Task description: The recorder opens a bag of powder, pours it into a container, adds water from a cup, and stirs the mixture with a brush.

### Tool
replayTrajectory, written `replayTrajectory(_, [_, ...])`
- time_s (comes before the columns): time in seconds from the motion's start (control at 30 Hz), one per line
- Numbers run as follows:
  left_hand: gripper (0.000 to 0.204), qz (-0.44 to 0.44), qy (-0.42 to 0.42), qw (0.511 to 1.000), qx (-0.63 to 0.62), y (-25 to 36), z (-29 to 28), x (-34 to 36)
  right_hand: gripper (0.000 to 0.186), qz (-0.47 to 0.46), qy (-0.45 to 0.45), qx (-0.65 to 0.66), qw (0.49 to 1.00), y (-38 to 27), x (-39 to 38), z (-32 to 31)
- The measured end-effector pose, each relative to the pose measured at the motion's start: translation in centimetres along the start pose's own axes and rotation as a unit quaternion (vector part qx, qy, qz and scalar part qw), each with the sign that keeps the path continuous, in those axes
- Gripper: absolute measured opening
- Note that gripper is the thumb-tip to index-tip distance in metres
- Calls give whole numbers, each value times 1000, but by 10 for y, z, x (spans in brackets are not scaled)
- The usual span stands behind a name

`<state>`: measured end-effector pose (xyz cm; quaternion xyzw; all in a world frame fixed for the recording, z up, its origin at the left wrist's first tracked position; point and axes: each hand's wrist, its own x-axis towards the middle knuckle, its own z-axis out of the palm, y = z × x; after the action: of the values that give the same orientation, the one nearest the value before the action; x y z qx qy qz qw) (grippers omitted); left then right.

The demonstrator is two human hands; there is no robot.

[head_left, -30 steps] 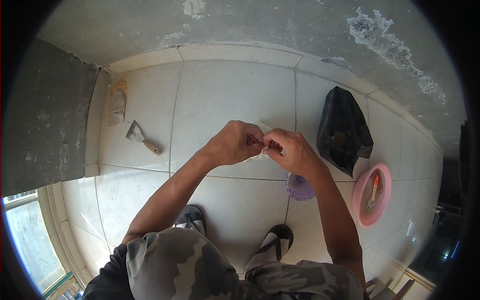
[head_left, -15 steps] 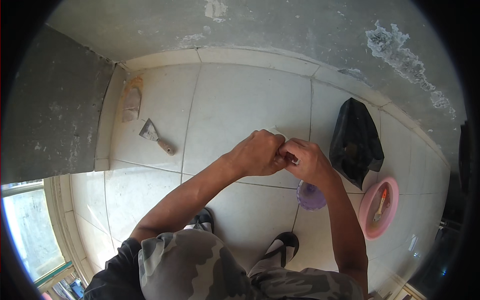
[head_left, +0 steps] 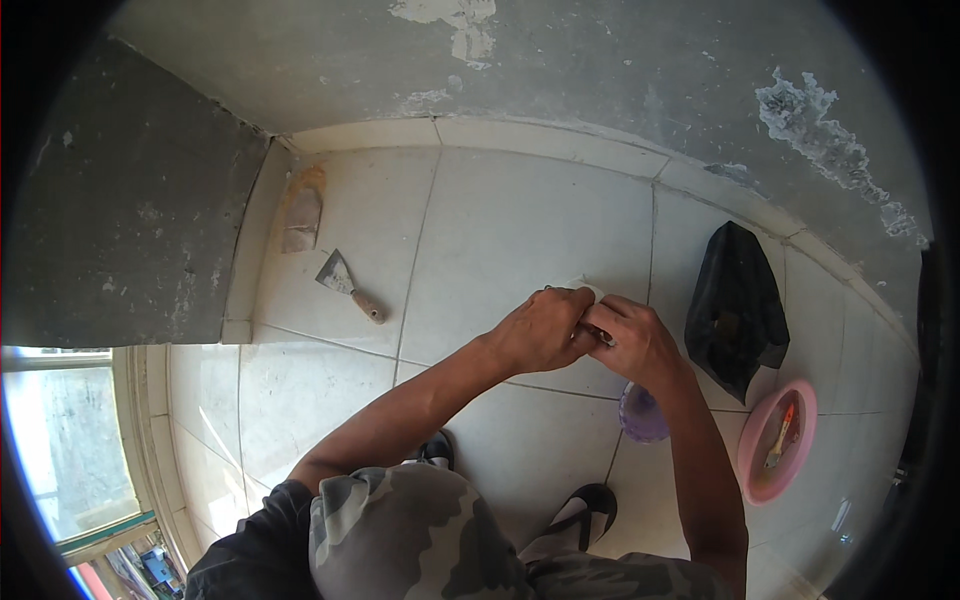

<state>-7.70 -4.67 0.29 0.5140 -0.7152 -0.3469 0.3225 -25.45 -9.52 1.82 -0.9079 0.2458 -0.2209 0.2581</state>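
My left hand (head_left: pixel 540 328) and my right hand (head_left: pixel 640 342) meet in front of me above the tiled floor, fingers bent and pinched together. A small whitish, thin piece (head_left: pixel 586 284) pokes out past the knuckles between them; its kind is not clear, as the fingers cover most of it. Below my right wrist stands a purple bowl (head_left: pixel 643 415), partly hidden by the forearm. Off to the left, a putty knife (head_left: pixel 350 288) with a wooden handle lies on the tiles.
A black plastic bag (head_left: pixel 738 310) lies at the right. Nearer me is a pink basin (head_left: pixel 809 440) with an orange-handled brush (head_left: pixel 782 438) inside. A flat brownish piece (head_left: pixel 302 222) lies by the left corner. The grey wall (head_left: pixel 600 70) has peeling patches.
The whole view has shifted, so the floor and objects appear lower and further right. Both hands stay together on the whitish piece, with slightly changed finger positions.
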Motion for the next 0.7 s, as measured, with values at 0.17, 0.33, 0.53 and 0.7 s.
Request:
replayTrajectory(0.17, [18, -8, -5, 1000, -9, -1, -2, -1, 25, -15, 18, -5, 1000, 4, -3, 6])
replayTrajectory(0.33, [17, -60, 13, 997, -54, -3, 3, -3, 27, -36, 51, -16, 998, 6, -8, 14])
replayTrajectory(0.53, [10, 54, 100, 993, -19, -3, 4, -6, 30, 22, 108, 51, 993, 10, -17, 20])
replayTrajectory(0.7, [10, 96, 111, 987, 72, -2, -6, -5, 31, -41, 117, -59, 990, 5, -7, -2])
